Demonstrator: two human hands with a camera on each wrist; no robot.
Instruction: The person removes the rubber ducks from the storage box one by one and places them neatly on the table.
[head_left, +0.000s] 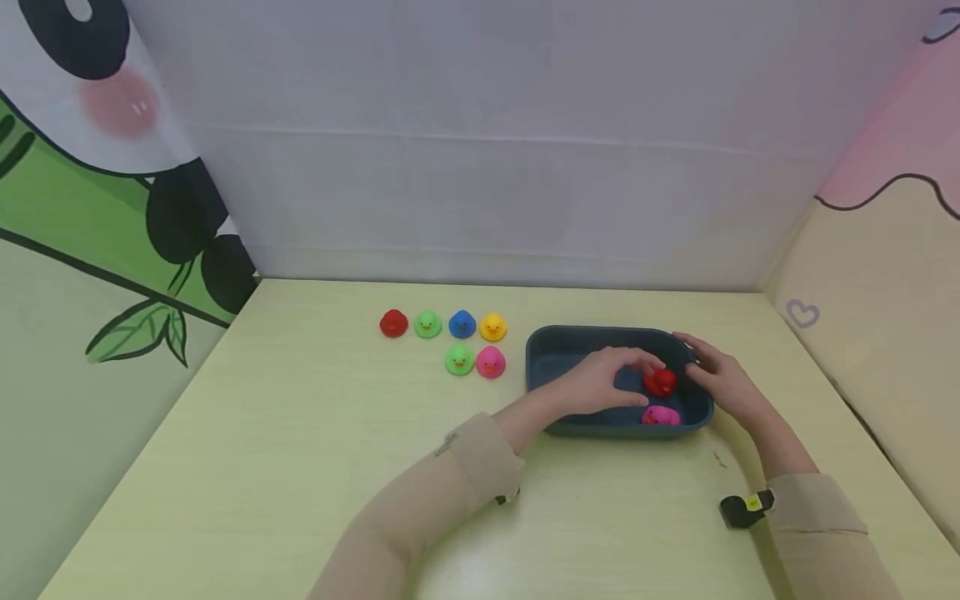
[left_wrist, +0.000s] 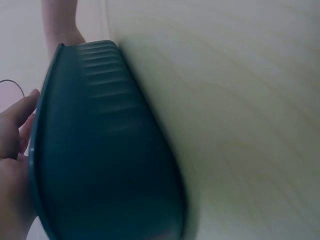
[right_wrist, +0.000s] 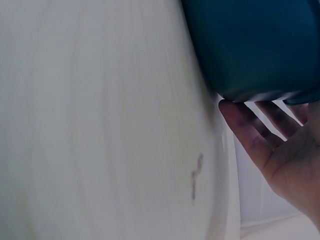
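A dark blue-green plastic tub (head_left: 577, 431) stands on the table, holding a red rubber duck (head_left: 660, 383) and a pink rubber duck (head_left: 662, 416). My left hand (head_left: 600, 385) reaches over the near wall into the tub, thumb and fingers spread beside the red duck. Whether a fingertip touches it is hard to tell. In the left wrist view, the tub's side (left_wrist: 110, 150) hides most of that hand's work. My right hand (head_left: 723, 379) rests against the tub's right end. Its fingers (right_wrist: 250, 137) lie fairly straight against the outer wall in the right wrist view.
Left of the tub, a back row holds a red duck (head_left: 393, 323), a green duck (head_left: 427, 323), a blue duck (head_left: 462, 324) and a yellow duck (head_left: 492, 327). Another green duck (head_left: 460, 359) and a pink duck (head_left: 491, 362) sit in front. A pale cloth wall (head_left: 480, 200) bounds the back.
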